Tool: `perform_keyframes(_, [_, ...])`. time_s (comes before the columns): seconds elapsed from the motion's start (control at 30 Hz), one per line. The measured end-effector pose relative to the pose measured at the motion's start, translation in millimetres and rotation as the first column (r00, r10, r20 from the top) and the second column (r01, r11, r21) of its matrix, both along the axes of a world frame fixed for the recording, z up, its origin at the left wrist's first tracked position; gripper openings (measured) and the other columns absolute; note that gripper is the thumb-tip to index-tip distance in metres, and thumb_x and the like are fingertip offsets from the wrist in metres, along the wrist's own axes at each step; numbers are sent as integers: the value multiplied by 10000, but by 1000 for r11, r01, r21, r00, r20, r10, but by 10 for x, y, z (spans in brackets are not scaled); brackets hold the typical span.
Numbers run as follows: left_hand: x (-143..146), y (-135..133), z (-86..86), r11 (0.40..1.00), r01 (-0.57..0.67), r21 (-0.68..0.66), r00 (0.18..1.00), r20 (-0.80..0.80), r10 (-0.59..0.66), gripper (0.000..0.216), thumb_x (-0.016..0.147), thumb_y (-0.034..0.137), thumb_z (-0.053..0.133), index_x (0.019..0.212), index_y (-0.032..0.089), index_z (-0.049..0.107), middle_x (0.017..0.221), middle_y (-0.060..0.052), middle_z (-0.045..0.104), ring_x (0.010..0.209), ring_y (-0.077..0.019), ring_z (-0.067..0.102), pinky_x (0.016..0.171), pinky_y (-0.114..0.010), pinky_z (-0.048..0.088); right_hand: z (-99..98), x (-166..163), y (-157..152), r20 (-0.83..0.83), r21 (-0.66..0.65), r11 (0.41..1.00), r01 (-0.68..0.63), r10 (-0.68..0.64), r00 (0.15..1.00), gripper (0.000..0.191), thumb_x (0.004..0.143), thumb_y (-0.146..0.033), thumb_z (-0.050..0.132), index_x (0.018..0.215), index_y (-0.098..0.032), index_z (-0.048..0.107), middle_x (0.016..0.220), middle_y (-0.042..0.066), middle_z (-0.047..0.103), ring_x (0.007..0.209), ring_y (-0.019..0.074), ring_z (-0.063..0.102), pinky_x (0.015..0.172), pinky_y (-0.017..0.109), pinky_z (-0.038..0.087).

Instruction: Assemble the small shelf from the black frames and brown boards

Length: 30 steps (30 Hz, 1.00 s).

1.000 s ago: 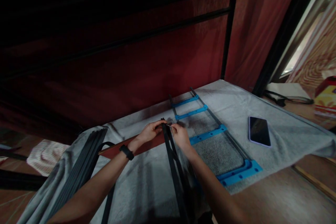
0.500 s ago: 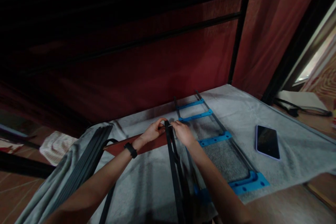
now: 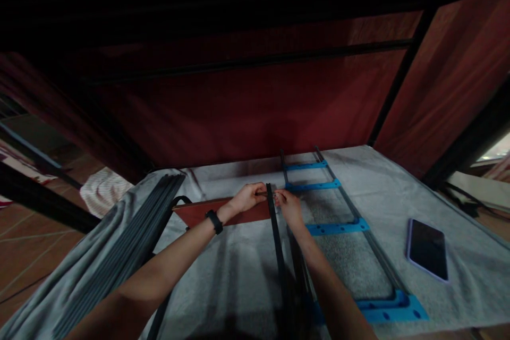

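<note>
1. Two bare hands are being shown in the head view, one at either side of a dark bar (image 3: 276,239). Its far end is being framed by their fingertips, while its length is being laid out toward six o'clock. Directions are being taken from that far end, twelve being away from the wearer.

2. The left hand (image 3: 247,199) is being held half closed at nine o'clock, fingers bent toward the bar. Whether anything is being gripped cannot be told. A black wristband (image 3: 214,221) is being worn on this arm.

3. The right hand (image 3: 290,206) is being kept nearly closed at three o'clock. A small thin item (image 3: 275,195) is being pinched at its fingertips, too blurred to be identified.

4. A reddish-brown board (image 3: 247,215) is being seen beneath the left hand, stretched from the bar toward nine o'clock.

5. A ladder-like frame with blue crosspieces (image 3: 340,227) is being supported on grey cloth (image 3: 223,271), spread from one to five o'clock; its near part is being partly covered by the right forearm.

6. A phone (image 3: 427,249) is being left flat beyond the frame, near four o'clock. A row of dark strips (image 3: 123,260) is being placed toward eight o'clock, and a red panel (image 3: 258,122) is being seen at twelve.
</note>
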State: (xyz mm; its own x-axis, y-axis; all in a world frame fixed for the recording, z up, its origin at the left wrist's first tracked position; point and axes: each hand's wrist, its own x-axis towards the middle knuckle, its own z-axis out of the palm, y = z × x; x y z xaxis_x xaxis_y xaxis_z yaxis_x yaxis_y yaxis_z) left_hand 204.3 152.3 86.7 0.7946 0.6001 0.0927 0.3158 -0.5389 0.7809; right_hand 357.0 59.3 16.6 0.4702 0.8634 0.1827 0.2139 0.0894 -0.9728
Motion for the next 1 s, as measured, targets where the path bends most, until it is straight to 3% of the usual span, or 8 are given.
perform_keyframes(0.27, [-58, 30, -72, 995, -27, 92, 1000, -4, 28, 80, 815, 157, 651, 888, 141, 682, 860, -34, 705, 784, -165, 633, 740, -263, 481, 38, -94, 19, 62, -21, 996, 85, -84, 995, 275, 888, -387, 503, 884, -230, 730, 839, 67, 752, 798, 223, 699, 708, 316, 553])
perform_keyframes(0.5, [-109, 1, -44, 995, 1, 96, 1000, -25, 1, 147, 826, 142, 639, 955, 152, 709, 953, -45, 746, 876, -188, 678, 798, -267, 501, -12, -210, -9, 60, 5, 988, 153, -153, 986, 309, 916, -393, 461, 890, -215, 712, 869, 75, 747, 821, 217, 686, 732, 301, 528])
perform_keyframes(0.77, [-105, 5, -52, 998, -1, 60, 1000, -6, 2, 97, 813, 148, 621, 886, 156, 684, 857, -23, 722, 800, -163, 655, 759, -254, 503, 116, -109, -19, 285, 3, 999, 36, -36, 958, 252, 947, -277, 462, 902, -232, 706, 894, 44, 734, 814, 184, 670, 794, 281, 489])
perform_keyframes(0.9, [-111, 27, -97, 997, -35, 72, 999, -2, 35, 33, 816, 181, 634, 836, 159, 648, 792, -15, 692, 749, -151, 628, 699, -243, 481, 113, -143, 0, 266, -25, 998, 52, -43, 963, 260, 968, -285, 448, 910, -231, 695, 897, 38, 738, 807, 176, 672, 766, 263, 472])
perform_keyframes(1.0, [-121, 34, -132, 999, -39, 18, 999, 25, 39, 141, 813, 192, 648, 951, 169, 625, 759, 8, 680, 683, -135, 602, 648, -232, 462, 85, -204, 16, 259, -26, 998, 54, -46, 965, 289, 987, -324, 433, 868, -230, 680, 881, 50, 732, 797, 194, 678, 750, 276, 463])
